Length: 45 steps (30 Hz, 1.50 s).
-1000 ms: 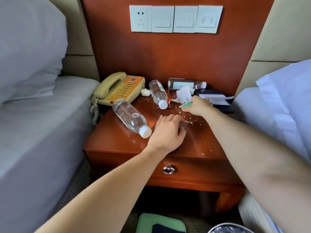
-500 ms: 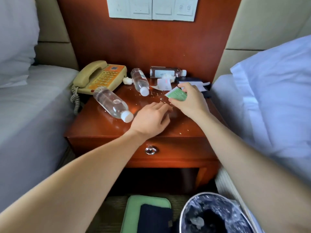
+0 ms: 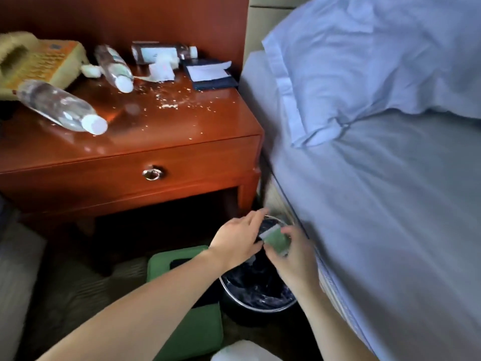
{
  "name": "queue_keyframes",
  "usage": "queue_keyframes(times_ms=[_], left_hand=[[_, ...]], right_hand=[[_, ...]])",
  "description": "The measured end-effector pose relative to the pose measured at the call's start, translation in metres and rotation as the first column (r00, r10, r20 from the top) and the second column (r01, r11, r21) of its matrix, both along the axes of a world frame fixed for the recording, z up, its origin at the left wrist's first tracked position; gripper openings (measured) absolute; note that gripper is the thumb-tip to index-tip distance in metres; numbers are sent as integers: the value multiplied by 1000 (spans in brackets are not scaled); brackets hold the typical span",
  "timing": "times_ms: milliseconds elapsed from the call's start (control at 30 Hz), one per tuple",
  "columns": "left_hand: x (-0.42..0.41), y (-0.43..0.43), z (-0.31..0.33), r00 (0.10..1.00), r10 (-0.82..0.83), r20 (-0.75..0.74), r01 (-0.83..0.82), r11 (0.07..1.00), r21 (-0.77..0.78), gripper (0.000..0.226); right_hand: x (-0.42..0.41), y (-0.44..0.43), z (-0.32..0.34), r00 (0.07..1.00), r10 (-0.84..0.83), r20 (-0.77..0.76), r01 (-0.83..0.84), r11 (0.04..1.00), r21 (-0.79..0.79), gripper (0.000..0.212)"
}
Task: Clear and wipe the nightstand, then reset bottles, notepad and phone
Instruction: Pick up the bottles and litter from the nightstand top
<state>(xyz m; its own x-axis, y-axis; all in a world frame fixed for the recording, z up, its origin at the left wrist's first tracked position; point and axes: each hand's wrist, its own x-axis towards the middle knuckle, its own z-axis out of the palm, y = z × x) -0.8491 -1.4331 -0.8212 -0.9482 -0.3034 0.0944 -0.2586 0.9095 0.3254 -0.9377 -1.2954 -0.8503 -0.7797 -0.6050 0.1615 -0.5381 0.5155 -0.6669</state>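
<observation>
Both hands have dropped from the bench (image 3: 182, 131) to the bin (image 3: 257, 306): the right hand (image 3: 294, 259) pinches a green wrapper (image 3: 277, 239), the left hand (image 3: 235, 242) hovers open-fingered, so clearing has only begun.

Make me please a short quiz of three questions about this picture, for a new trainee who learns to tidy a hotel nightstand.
1. True or false: the three clear plastic water bottles stand upright on the red-brown wooden nightstand.
2. Multiple choice: the right hand has its grip on the small green paper packet above: A) the drawer, B) the round black-lined waste bin, C) the bed.
3. Fill in: pale crumbs lie scattered on the nightstand ____.

Key:
1. False. The front bottle, middle bottle and back bottle all lie on their sides.
2. B.
3. top.
</observation>
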Motion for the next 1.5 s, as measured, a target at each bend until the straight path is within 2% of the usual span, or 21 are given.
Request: queue_keyframes(times_ms=[133,200,367,467,500,567,633,667,700,767,800,867,967,1067,1233,1367,1500], left_hand=[[3,0,-21,983,-138,124,149,985,-84,32],[7,2,-26,974,-109,199,136,982,-130,24],[2,2,-30,924,-50,380,114,982,-149,25],[0,-6,-18,924,-86,372,150,978,-146,32],[0,-14,-8,950,-98,297,143,981,-133,35],[0,-37,20,992,-119,-49,108,978,-179,34],[1,-68,62,893,-107,-436,-27,957,-290,24],[3,-85,86,838,-91,-538,-102,943,-318,21],[5,-104,108,807,-70,-587,-168,925,-341,21],[11,-142,147,803,25,-595,-291,888,-355,26],[14,-162,156,821,119,-559,-357,871,-338,30],[20,-197,157,852,351,-387,-473,834,-283,43],[31,-230,140,812,555,-180,-578,808,-115,53],[33,-242,133,769,601,-220,-605,794,56,46],[26,-251,129,732,639,-238,-628,767,130,39],[27,-252,130,729,629,-272,-616,775,142,35],[28,-256,130,723,635,-272,-624,769,138,32]], right_hand=[[3,9,-4,978,54,203,-117,943,310,34],[5,8,1,962,106,253,-210,879,428,28],[2,0,4,973,204,106,-227,789,571,25],[1,-14,11,963,259,77,-252,760,599,27],[-2,-20,16,961,274,42,-247,775,582,27],[-8,-40,30,957,263,-121,-188,883,431,24],[-14,-66,56,933,181,-312,-139,979,152,23],[-15,-82,73,913,131,-387,-143,990,-1,25],[-15,-97,94,895,98,-436,-175,975,-138,25],[-15,-133,133,884,106,-455,-274,906,-323,19],[-15,-152,152,889,136,-436,-316,873,-373,15],[-13,-195,181,912,214,-350,-351,849,-394,6],[-19,-260,206,927,316,-200,-365,881,-301,13],[-35,-320,217,927,347,-141,-371,903,-217,21],[-51,-399,208,891,421,-171,-402,906,133,32],[-42,-445,196,850,499,-167,-455,857,243,38],[-31,-476,186,778,570,-263,-489,814,314,26]])
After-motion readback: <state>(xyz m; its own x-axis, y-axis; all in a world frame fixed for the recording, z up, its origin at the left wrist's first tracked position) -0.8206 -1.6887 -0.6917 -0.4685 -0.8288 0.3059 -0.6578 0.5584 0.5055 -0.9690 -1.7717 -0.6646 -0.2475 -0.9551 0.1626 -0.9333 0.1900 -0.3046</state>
